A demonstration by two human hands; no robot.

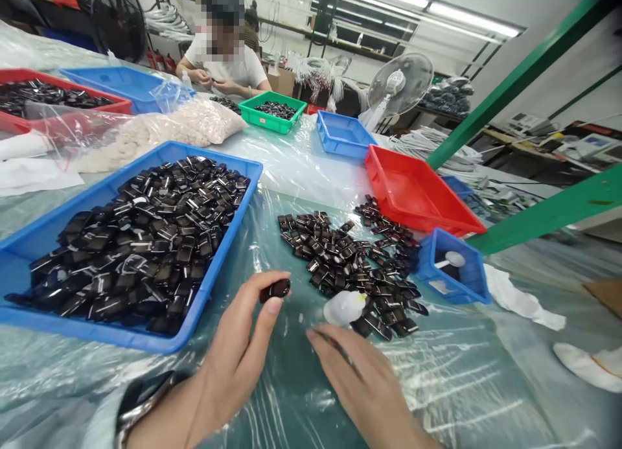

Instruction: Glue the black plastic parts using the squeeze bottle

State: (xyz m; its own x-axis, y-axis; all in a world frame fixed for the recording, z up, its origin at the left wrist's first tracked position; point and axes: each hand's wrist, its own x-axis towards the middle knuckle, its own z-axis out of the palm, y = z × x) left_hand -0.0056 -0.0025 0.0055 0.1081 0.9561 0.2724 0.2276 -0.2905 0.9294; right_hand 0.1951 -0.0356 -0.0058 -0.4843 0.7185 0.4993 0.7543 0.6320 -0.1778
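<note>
My left hand [238,352] pinches a small glossy black part [275,289] between thumb and fingertips, just right of the big blue tray [29,241] heaped with the same black parts. My right hand [362,378] lies low over the plastic-covered table, fingers together and curled round something thin that I cannot make out. Just beyond its fingertips lies a small white squeeze bottle [344,306] with a yellowish tip, at the near edge of a loose pile of black parts [354,261].
A small blue bin [454,287] and an empty red tray [413,190] sit right of the pile. Farther back are a blue tray [343,133], a green tray [272,112], a bag of white pieces [160,131] and a seated person [223,67]. White cloths [522,300] lie at right.
</note>
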